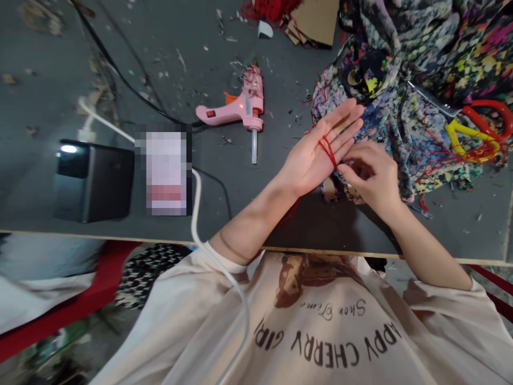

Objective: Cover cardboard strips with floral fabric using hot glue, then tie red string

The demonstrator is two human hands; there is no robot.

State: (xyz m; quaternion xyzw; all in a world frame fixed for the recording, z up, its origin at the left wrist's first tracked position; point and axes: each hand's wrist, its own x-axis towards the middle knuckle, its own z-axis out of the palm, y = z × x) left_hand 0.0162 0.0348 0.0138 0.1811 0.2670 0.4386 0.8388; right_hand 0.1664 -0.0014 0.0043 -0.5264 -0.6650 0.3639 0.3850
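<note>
Palm up over the table, my left hand has its fingers stretched out. Red cord runs in a few strands across that palm and around the hand. Close beside it, my right hand pinches the cord at the palm's edge between thumb and forefinger. Patterned fabric is bunched behind both hands. Scissors with red and yellow handles lie on the fabric, with red threads tangled about the handles.
A pink glue gun lies left of my hands. Farther left are a phone and a dark box-shaped device with a white cable. Cardboard and red yarn lie at the back. Scraps dot the table.
</note>
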